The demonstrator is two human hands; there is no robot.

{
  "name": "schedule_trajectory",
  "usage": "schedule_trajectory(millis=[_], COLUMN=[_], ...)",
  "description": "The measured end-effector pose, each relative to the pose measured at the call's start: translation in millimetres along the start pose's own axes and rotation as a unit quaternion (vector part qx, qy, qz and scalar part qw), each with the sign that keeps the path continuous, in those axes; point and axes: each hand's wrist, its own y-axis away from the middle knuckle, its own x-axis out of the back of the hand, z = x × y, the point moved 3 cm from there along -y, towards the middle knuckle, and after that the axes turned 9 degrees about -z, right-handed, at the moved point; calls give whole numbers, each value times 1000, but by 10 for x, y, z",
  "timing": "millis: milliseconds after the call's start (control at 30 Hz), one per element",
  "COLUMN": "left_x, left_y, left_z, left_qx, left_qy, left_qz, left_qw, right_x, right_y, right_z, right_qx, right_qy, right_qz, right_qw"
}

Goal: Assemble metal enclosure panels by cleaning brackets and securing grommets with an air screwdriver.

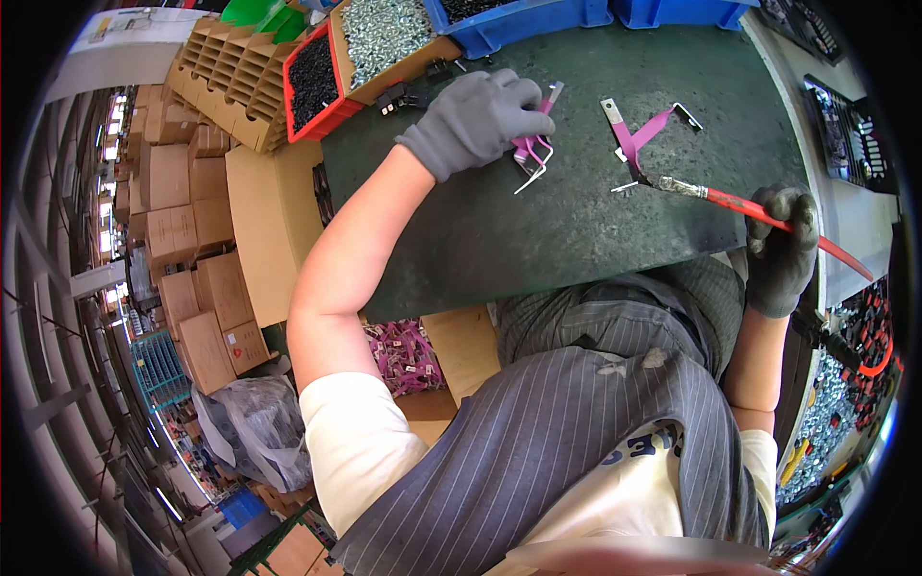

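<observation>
My gloved left hand (485, 120) is closed over purple strips with bent metal ends (526, 154), above the left part of the dark green tabletop (538, 235). My right hand (783, 250), in a dark-stained grey glove, grips the red handle of a small brush (725, 202) near the table's right edge. The brush points left, and its dark bristles touch or overlap the lower end of another purple strip piece (648, 134). That piece lies on the table, forked, with silver metal ends. Where its lower end meets the bristles is partly hidden.
Along the far edge stand a red bin of black screws (312, 82), a box of silver screws (384, 38) and blue bins (519, 29). Small black parts (397, 99) lie beside my left hand. Below the table's left side, a carton holds many purple pieces (403, 357).
</observation>
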Motion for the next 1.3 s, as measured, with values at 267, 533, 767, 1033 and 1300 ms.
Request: schedule_trajectory(millis=[267,533,767,1033,1300], left_x=[39,63,111,62,78], left_y=[211,343,430,422,451], left_z=[298,992,1078,1083,1059], left_qx=[193,175,210,203,251], left_qy=[346,758,734,721,686], left_qz=[193,156,166,149,156], left_qw=[898,609,625,646,665], right_x=[-71,-415,-537,-461,-407], right_y=[-66,-246,-205,-160,-130], right_z=[-107,-383,-446,-532,-427], right_qx=[27,145,161,176,167], right_qy=[27,132,194,106,89], right_qz=[-59,-169,-168,-173,-203], right_qw=[998,966,953,963,961])
